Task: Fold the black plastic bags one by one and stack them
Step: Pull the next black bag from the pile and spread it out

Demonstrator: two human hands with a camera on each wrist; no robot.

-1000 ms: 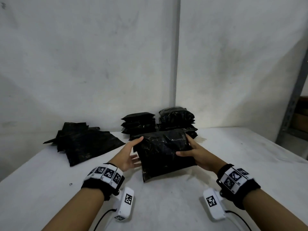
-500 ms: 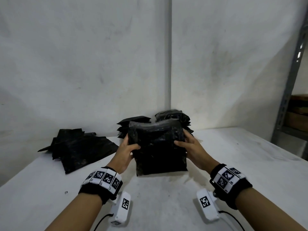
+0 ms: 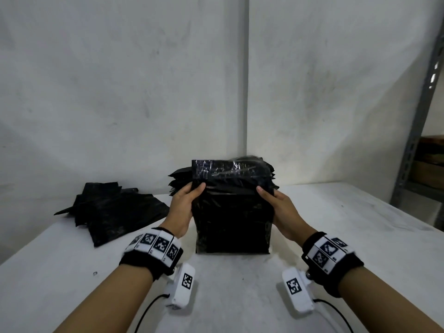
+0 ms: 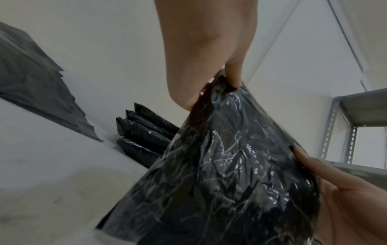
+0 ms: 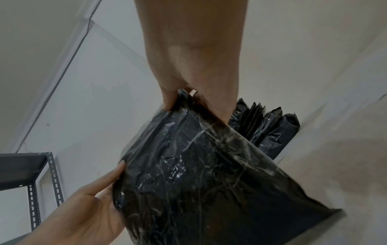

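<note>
Left hand point(image 3: 183, 207) grips the left edge of a black bag point(image 3: 233, 212), thumb on the near face, fingers curled behind. Right hand point(image 3: 280, 209) does the same on the right edge, thumb in front, fingers behind. Both hands pinch approx. at a crease where the bag's top part bends over toward the person. The bag stands upright in the middle of a white table point(image 3: 336, 236), bottom edge at or just above the surface; can't tell if it touches. Its plastic is crinkled and shiny in both wrist views.

Each wrist wears a black band w/ black-and-white square markers, plus a small white camera unit underneath w/ a thin black cable.

Just behind the held bag, at the far edge of the table near the wall, sit stacks of folded bags point(image 3: 179, 181), mostly hidden by it; the wrist views show several plump folded packs side by side point(image 5: 270, 131). To the far left lies a loose pile of flat bags point(image 3: 113, 210), well apart from the hands. A grey metal shelf point(image 3: 418, 131) stands at the right, off the table. White walls behind.
</note>
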